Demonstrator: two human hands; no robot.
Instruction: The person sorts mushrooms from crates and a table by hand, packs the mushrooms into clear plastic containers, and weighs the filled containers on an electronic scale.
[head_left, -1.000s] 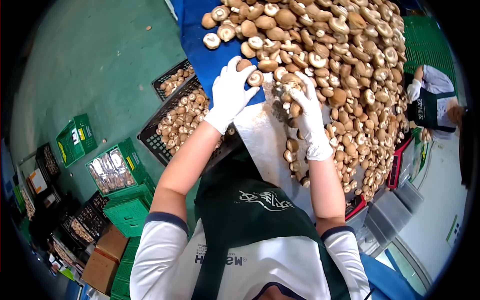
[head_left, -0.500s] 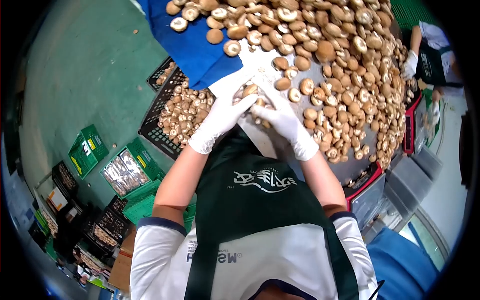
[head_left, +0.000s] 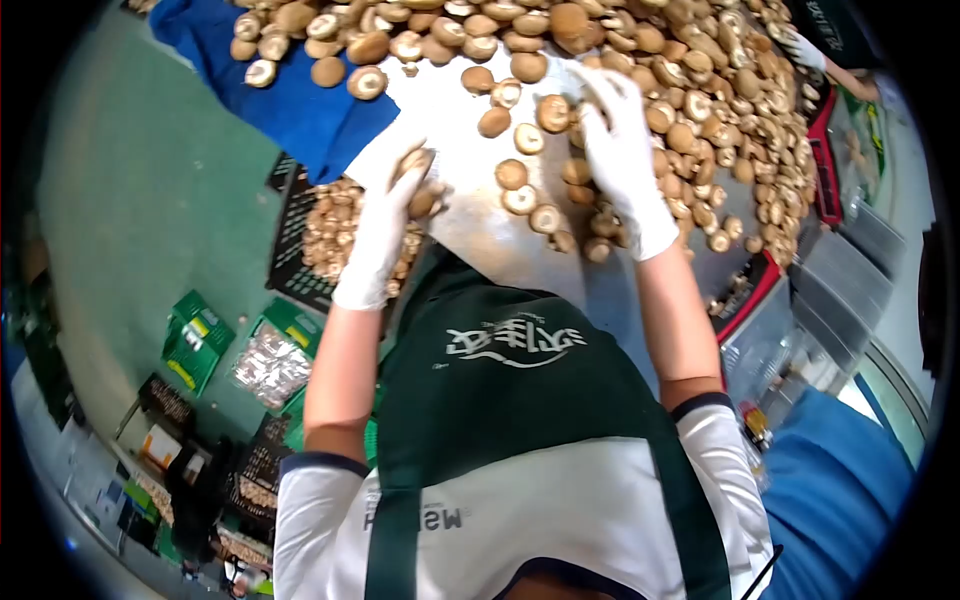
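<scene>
Left hand (head_left: 383, 205) gripping domed mushrooms (head_left: 423, 203), right hand (head_left: 620, 150) with fingers parted (thin white gloves (head_left: 362, 285))

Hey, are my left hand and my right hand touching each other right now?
Apart. The head view shows a plain gap between the left hand and right hand, with loose mushrooms on the tabletop between.

A white glove (head_left: 362, 275) covers your left hand (head_left: 386, 205), its match (head_left: 640, 205) your right hand (head_left: 618, 145). At the frame's bottom centre, your dark green apron (head_left: 520, 415) bears pale script (head_left: 515, 343) and broad straps (head_left: 693, 525). Your white shirt (head_left: 560, 490) has navy bands on its short sleeves (head_left: 322, 505), a navy neckline (head_left: 565, 567) and dark lettering (head_left: 442, 519). A thin black cord (head_left: 764, 572) shows at lower right.
</scene>
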